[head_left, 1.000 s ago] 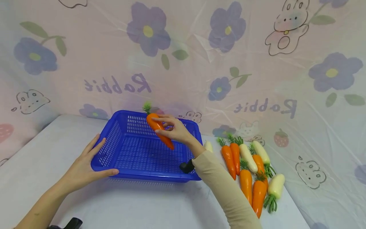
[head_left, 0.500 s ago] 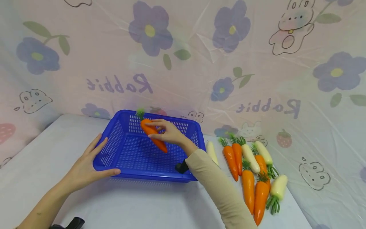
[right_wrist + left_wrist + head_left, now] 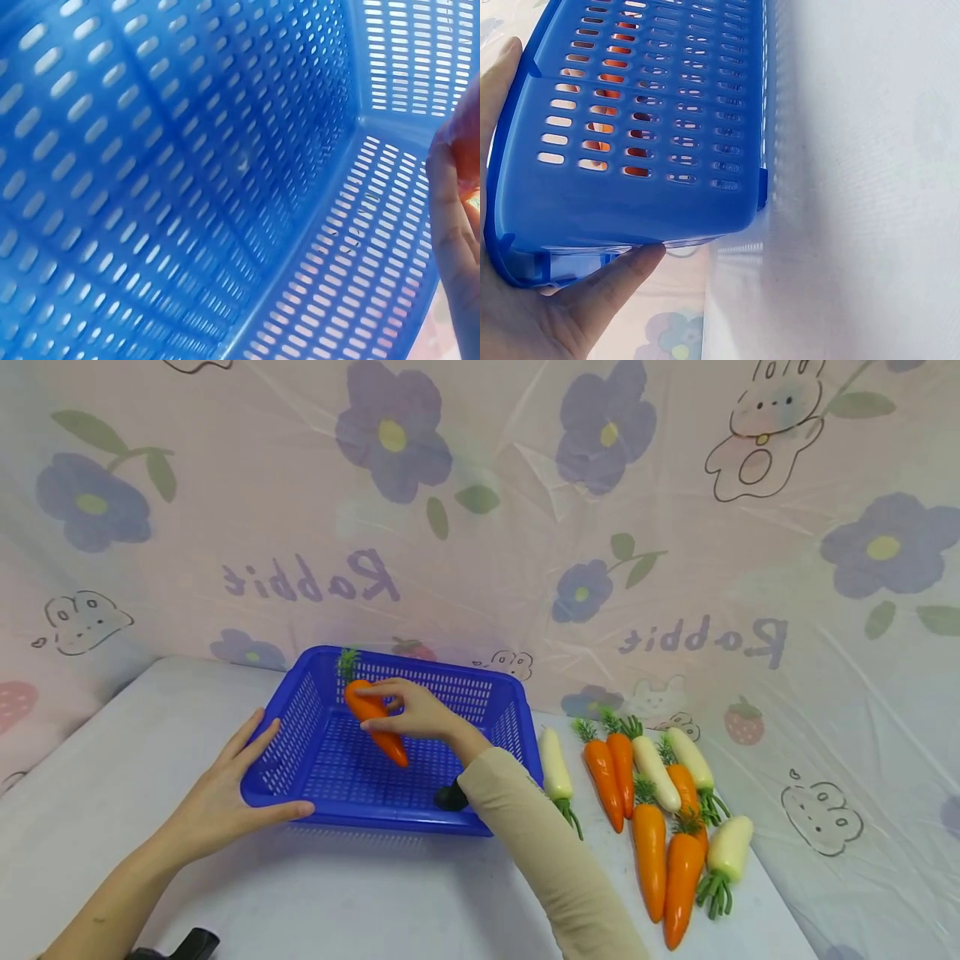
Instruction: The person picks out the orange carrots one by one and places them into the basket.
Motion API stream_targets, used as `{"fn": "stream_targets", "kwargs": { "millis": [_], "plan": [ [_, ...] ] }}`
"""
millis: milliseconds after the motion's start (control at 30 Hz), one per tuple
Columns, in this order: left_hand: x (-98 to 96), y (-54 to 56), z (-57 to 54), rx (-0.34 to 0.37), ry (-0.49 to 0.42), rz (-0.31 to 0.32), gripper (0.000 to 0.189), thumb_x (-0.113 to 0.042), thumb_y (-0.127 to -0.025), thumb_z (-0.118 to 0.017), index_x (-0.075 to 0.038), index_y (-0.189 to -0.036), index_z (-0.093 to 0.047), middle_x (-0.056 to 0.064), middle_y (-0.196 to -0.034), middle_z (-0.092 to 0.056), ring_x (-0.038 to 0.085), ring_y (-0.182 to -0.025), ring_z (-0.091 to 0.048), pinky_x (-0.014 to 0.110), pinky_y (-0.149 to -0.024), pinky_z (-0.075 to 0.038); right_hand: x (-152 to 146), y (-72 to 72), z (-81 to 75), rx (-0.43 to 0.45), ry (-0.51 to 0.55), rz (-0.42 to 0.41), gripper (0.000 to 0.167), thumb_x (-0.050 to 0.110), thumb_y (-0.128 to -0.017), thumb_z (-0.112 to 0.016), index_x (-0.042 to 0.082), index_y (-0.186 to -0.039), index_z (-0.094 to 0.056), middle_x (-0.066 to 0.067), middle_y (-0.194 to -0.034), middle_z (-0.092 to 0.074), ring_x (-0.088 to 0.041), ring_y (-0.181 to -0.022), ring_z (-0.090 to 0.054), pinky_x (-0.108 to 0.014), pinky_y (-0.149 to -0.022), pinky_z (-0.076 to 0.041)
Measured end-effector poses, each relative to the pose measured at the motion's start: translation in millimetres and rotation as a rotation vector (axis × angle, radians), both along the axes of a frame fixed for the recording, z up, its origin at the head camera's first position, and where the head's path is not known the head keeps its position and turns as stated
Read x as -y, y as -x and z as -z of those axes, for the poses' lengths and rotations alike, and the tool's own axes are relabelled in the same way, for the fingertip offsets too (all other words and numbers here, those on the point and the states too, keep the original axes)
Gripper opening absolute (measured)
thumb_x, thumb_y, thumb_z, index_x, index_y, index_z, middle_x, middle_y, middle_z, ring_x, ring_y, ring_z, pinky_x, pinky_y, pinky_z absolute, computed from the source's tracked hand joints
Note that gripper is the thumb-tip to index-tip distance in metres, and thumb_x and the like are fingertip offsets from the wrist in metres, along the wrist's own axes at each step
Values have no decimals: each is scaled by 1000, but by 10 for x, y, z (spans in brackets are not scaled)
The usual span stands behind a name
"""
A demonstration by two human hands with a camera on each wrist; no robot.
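My right hand (image 3: 420,710) pinches an orange carrot (image 3: 388,745) with a green leafy top, inside the blue basket (image 3: 390,816). The carrot is tilted, its top toward the back left wall and its tip toward the front right. In the right wrist view, part of the carrot (image 3: 466,139) and a finger (image 3: 448,202) show at the right edge. Fingers spread and straight, my left hand (image 3: 217,797) braces the basket's front left corner, the thumb along its front side. The left wrist view has the slotted side wall (image 3: 622,206), orange showing through the slots.
On the white table (image 3: 375,902), right of the basket, lie several orange carrots (image 3: 650,860) and several white radishes (image 3: 655,774). One white radish (image 3: 555,764) lies right beside the basket. A patterned cloth (image 3: 480,568) hangs behind the table.
My right hand has carried the carrot left and down, from above the back rim into the basket. The left hand stays at the corner. The radish beside the basket has come out from behind the sleeve.
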State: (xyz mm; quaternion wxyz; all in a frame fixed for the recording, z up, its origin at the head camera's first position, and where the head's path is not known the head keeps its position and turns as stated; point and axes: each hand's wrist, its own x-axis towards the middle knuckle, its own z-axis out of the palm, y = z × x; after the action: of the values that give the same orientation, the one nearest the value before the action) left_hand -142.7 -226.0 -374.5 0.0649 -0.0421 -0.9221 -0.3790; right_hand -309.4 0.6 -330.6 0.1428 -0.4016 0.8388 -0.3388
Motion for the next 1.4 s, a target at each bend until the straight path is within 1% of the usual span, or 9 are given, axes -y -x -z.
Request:
{"fn": "stream_targets", "kwargs": {
  "millis": [133, 333, 533, 867, 1000, 1100, 1167, 1267, 1400],
  "plan": [
    [4, 6, 4, 3, 2, 2, 112, -46, -74, -79, -17, -156, -8, 8, -162, 9, 57, -139, -10, 82, -92, -24, 71, -7, 20, 23, -29, 6, 53, 23, -89, -68, 14, -139, -53, -9, -136, -52, -23, -112, -58, -19, -82, -55],
    [3, 6, -2, 8, -2, 0, 112, -46, -74, -79, -17, -156, -7, 9, -162, 9, 58, -139, -9, 83, -91, -24, 167, -12, 48, 85, -91, 17, 56, 24, -88, -69, 14, -140, -51, -10, -135, -51, -21, -105, -62, -17, -77, -55],
    [24, -5, 0, 1, -1, 7, 112, -44, -74, -79, -17, -156, -8, 9, -162, 9, 59, -138, -9, 83, -89, -25, 300, -18, 74, 49, -169, 16, 60, 29, -87, -70, 15, -141, -50, -8, -131, -56, -15, -100, -60, -16, -81, -52],
    [24, 5, 29, -14, 4, 11, 112, -44, -74, -80, -17, -156, -8, 9, -162, 9, 60, -137, -10, 83, -89, -25, 424, -32, 122, 55, -252, 31, 66, 34, -86, -70, 22, -145, -44, -6, -136, -53, -16, -113, -53, -28, -100, -47],
    [15, -2, 23, -21, -1, 11, 112, -43, -73, -80, -16, -156, -9, 9, -162, 8, 59, -138, -11, 83, -89, -25, 428, -47, 118, 96, -246, 3, 67, 32, -87, -70, 20, -146, -42, -8, -140, -52, -19, -116, -55, -29, -101, -48],
    [1, 8, 10, -24, 2, 15, 111, -43, -73, -80, -16, -155, -11, 9, -162, 7, 60, -137, -12, 83, -89, -25, 408, -46, 121, 151, -209, -9, 66, 29, -87, -70, 19, -146, -42, -7, -145, -48, -24, -122, -56, -31, -101, -49],
    [-6, 16, 2, -23, 4, 18, 110, -44, -74, -80, -16, -155, -12, 9, -162, 6, 60, -137, -13, 84, -89, -25, 393, -37, 128, 173, -191, -12, 66, 27, -87, -70, 19, -146, -42, -4, -149, -44, -28, -127, -53, -33, -103, -48],
    [-6, 17, -8, -22, 3, 17, 109, -43, -74, -80, -16, -155, -13, 10, -162, 6, 61, -136, -13, 84, -89, -25, 386, -20, 136, 164, -180, -19, 65, 29, -87, -70, 21, -146, -43, -2, -150, -42, -29, -131, -49, -35, -107, -45],
    [5, 3, -12, -18, 5, 7, 109, -43, -74, -80, -16, -155, -12, 10, -162, 6, 60, -137, -12, 84, -89, -24, 401, -17, 133, 143, -195, -35, 63, 32, -87, -70, 22, -144, -46, -1, -149, -44, -26, -129, -50, -36, -107, -44]
  ]
}}
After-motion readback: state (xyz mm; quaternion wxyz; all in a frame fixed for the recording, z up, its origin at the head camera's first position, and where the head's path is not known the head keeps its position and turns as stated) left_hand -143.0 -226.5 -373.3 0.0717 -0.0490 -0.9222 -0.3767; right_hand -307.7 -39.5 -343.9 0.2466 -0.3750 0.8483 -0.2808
